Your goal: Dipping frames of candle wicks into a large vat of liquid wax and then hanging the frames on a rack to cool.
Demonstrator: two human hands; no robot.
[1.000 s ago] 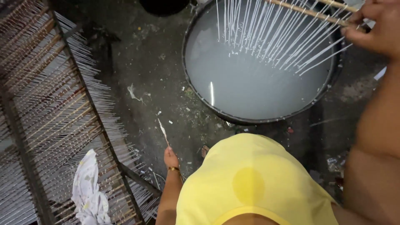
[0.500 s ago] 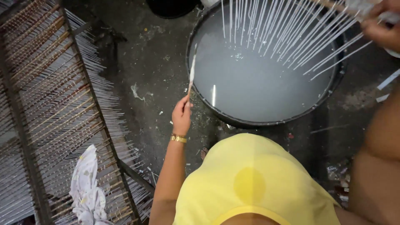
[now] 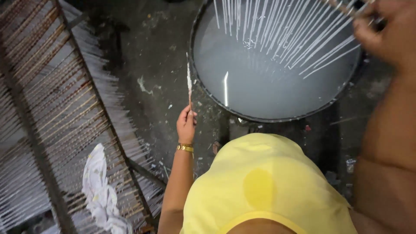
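Over the floor (image 3: 143, 65), beside the round basin (image 3: 197, 82) of milky liquid (image 3: 268, 86), my left hand (image 3: 186, 125) pinches one thin coated stick (image 3: 189, 82), held upright w/ its tip just at the basin rim. My right hand (image 3: 390, 30) is closed round a wooden bar (image 3: 346, 6) w/ a fan of white-coated sticks (image 3: 286, 39) hanging over the liquid. I judge this the dipping step: rack held above the bath, stray stick in hand. Next move needs a level bar and the single stick kept clear of the fan. Drying racks (image 3: 47, 117) and a white rag (image 3: 99, 186) lie left.
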